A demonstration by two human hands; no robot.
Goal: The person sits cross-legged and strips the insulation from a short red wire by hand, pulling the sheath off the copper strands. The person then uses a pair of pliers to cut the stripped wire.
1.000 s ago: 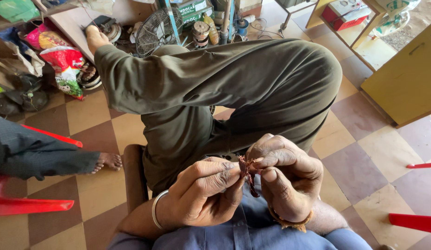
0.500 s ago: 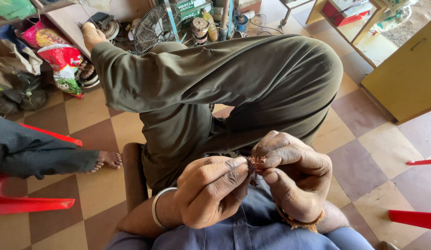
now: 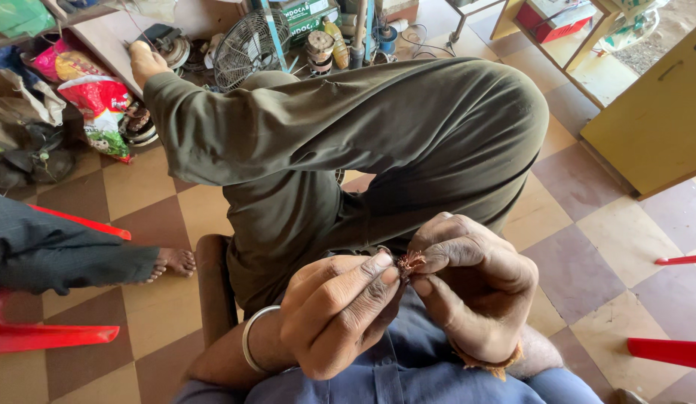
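Left hand [image 3: 336,314] and right hand [image 3: 475,288] pinch a small coppery tuft [image 3: 410,262] above the raised knee [image 3: 505,112]; fingers hide most of the tuft.

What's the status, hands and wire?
Left hand and right hand both up at chest, fingers pinched on a small tuft of copper wire. Wire held between both thumbs. Raised knee just behind; nothing blocking.

**A small repair workshop**

I sit in what looks like a small electrical repair workshop. At the top of the frame stand a wire fan guard [image 3: 247,45], spools of wire [image 3: 319,51] and round motor parts [image 3: 172,49], crowded on a checkered tile floor [image 3: 602,247]. Stuffed bags [image 3: 97,105] fill the upper left; a yellow cabinet [image 3: 654,127] stands at the right.
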